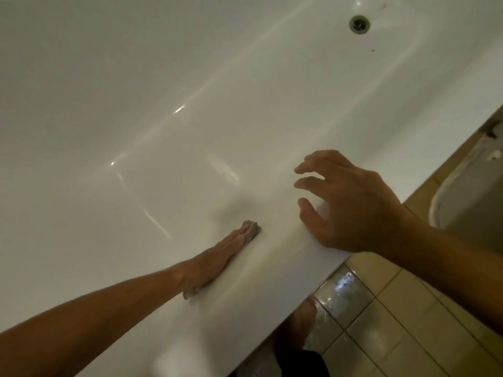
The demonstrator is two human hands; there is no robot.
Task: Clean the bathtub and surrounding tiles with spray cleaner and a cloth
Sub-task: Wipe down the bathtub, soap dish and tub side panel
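A white bathtub fills most of the head view, its drain at the top right. My left hand lies flat against the tub's near inner wall, pressing a small grey-brown cloth that shows past the fingertips. My right hand rests its heel on the tub's near rim, fingers spread and lifted, holding nothing. No spray cleaner bottle is in view.
Beige floor tiles with one glossy dark tile lie at the lower right. A white toilet stands at the right edge. My bare foot and dark clothing show below the rim.
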